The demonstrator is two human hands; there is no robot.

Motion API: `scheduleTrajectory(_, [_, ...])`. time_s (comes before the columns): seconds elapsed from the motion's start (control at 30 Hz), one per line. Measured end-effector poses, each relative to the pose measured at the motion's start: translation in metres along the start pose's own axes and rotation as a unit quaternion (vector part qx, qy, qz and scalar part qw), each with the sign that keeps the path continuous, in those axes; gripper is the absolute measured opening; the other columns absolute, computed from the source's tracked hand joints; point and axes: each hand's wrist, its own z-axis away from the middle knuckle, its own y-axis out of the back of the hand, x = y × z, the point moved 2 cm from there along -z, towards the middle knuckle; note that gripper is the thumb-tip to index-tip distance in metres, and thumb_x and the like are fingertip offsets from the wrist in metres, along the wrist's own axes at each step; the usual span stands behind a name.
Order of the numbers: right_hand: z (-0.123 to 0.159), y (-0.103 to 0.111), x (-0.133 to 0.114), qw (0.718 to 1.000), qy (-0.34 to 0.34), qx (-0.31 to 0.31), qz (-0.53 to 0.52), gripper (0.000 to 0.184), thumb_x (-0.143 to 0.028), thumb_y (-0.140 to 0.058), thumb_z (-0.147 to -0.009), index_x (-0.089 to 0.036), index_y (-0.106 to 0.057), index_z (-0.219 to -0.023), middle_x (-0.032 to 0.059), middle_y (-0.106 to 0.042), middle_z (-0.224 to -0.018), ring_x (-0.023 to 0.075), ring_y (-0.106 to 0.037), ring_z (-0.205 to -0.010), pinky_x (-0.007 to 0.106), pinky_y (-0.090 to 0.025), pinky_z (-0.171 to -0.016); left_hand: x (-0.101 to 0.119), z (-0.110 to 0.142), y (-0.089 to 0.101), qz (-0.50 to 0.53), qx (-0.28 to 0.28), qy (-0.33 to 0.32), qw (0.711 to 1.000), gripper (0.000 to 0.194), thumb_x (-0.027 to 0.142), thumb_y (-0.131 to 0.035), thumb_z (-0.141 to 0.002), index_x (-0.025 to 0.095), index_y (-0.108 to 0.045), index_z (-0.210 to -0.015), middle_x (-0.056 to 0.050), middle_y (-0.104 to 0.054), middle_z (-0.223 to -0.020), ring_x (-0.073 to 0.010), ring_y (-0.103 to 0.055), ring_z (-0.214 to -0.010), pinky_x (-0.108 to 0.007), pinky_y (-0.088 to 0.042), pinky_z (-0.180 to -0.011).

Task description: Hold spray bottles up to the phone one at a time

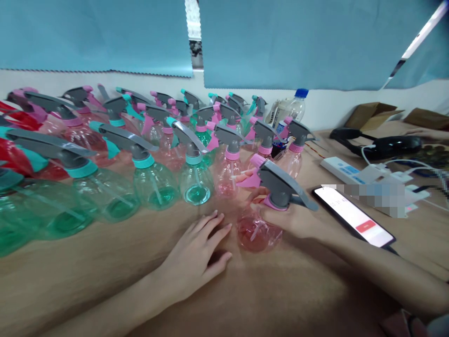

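A pink spray bottle (257,234) with a grey and pink trigger head stands upright on the wooden table. The fingers of my right hand (271,213) are wrapped round its neck, partly hidden behind the trigger head. To its left, my left hand (199,248) lies palm down on the table, fingers spread and holding nothing. Just beyond both hands is a row of similar spray bottles, among them a clear green one (196,185) with a teal collar and a pink one (229,175).
Several more green and pink spray bottles (157,187) crowd the left and back of the table. On the right lie a lit phone (354,215), a white power strip (343,171) with cables, and black headphones (382,145). A blue-capped plastic bottle (298,105) stands near the wall.
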Motion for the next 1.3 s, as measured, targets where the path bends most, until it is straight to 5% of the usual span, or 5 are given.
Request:
scheduleTrajectory(0.63, [0.001, 0.003, -0.005, 1.000, 0.007, 0.020, -0.007, 0.005, -0.024, -0.054, -0.067, -0.024, -0.059, -0.066, 0.0003, -0.064, -0.072, 0.0182, -0.064, -0.074, 0.036, -0.054, -0.076, 0.000, 0.000, -0.001, 0.004, -0.004, 0.000, 1.000, 0.046, 0.039, -0.049, -0.094, 0.015, -0.048, -0.133, -0.012, -0.043, -0.143, -0.0279, -0.034, -0.134, -0.047, -0.034, -0.107])
scheduleTrajectory(1.03, [0.002, 0.006, -0.020, 0.994, 0.010, 0.067, 0.089, 0.010, -0.026, -0.052, -0.064, -0.026, -0.054, -0.054, -0.0003, -0.063, -0.059, 0.0170, -0.061, -0.056, 0.029, -0.052, -0.051, 0.000, 0.000, 0.001, 0.013, -0.002, 0.004, 1.000, 0.046, 0.039, -0.050, -0.094, 0.015, -0.049, -0.133, -0.012, -0.043, -0.143, -0.0282, -0.035, -0.133, -0.047, -0.035, -0.106])
scheduleTrajectory(1.3, [-0.003, 0.004, -0.008, 1.000, 0.007, -0.002, 0.021, 0.007, -0.028, -0.052, -0.067, -0.025, -0.058, -0.064, 0.0023, -0.068, -0.075, 0.0220, -0.067, -0.077, 0.044, -0.054, -0.082, 0.001, 0.000, 0.001, 0.006, -0.008, 0.005, 1.000, 0.046, 0.039, -0.050, -0.094, 0.015, -0.049, -0.133, -0.013, -0.043, -0.143, -0.0282, -0.034, -0.134, -0.046, -0.034, -0.106])
